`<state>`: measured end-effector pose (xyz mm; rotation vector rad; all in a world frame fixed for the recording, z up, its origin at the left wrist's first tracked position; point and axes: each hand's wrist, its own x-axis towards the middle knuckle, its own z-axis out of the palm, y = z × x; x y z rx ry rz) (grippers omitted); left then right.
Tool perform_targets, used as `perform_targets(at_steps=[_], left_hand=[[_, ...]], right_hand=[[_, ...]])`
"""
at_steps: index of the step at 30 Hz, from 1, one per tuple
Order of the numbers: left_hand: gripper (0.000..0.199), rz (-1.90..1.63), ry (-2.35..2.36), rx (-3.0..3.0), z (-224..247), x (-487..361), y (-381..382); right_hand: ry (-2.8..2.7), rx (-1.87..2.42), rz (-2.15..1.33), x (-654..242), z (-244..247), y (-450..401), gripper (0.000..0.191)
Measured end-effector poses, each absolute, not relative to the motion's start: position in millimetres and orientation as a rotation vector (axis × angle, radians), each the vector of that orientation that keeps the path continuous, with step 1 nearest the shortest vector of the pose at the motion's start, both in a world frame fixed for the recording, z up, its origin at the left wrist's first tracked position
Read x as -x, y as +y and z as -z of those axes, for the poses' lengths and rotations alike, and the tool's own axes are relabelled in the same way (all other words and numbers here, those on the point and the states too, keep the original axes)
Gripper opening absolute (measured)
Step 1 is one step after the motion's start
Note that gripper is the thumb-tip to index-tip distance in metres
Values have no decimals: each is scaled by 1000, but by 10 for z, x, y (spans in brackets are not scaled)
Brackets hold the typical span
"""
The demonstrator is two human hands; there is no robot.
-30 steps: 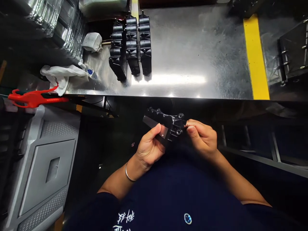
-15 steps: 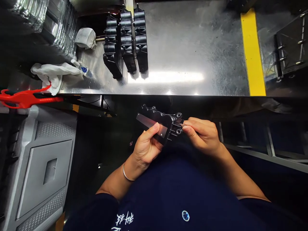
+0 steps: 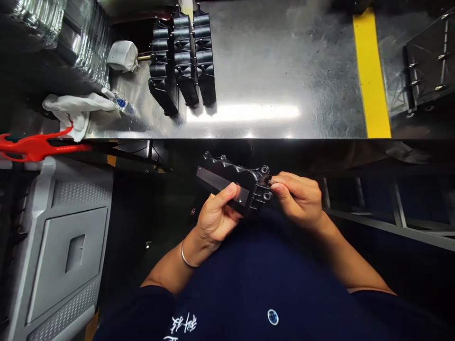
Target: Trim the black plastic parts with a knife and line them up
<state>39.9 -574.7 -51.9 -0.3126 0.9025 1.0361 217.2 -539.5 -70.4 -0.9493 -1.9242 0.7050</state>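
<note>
A black moulded plastic part (image 3: 232, 180) with round mounting holes is held just below the front edge of the steel table (image 3: 277, 85). My left hand (image 3: 215, 215) grips it from below, thumb lying across its flat shiny face. At the part's right end my right hand (image 3: 298, 199) has thumb and forefinger pinched against the tab by the holes. Whether a small tool sits in those fingers I cannot tell. A metal bangle circles my left wrist.
Three similar black parts (image 3: 183, 59) lie side by side at the table's back left. White rags (image 3: 76, 109) and a small bottle (image 3: 119, 102) sit at the left edge, near a red tool (image 3: 33, 147). A yellow stripe (image 3: 369, 71) runs across the right. A grey machine (image 3: 57, 246) stands lower left.
The view has drifted slightly, so the table and parts sit a little more left and higher. My hands stay on the part; the right fingers shifted slightly at its end.
</note>
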Motion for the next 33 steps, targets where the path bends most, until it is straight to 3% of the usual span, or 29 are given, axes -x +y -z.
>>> perform_targets(at_steps=[7, 13, 21, 33], left_hand=[[36, -1082, 941, 394, 517, -403, -5674], [35, -985, 848, 324, 446, -318, -5798], [23, -1121, 959, 421, 530, -347, -5699], [19, -1122, 910, 334, 609, -366, -5749]], right_hand=[[-1818, 1022, -655, -2083, 970, -5330, 19], [-1482, 1415, -715, -2194, 1170, -5208, 36], [-1856, 851, -744, -2066, 834, -5418, 16], [-1964, 819, -778, -2131, 809, -5397, 14]])
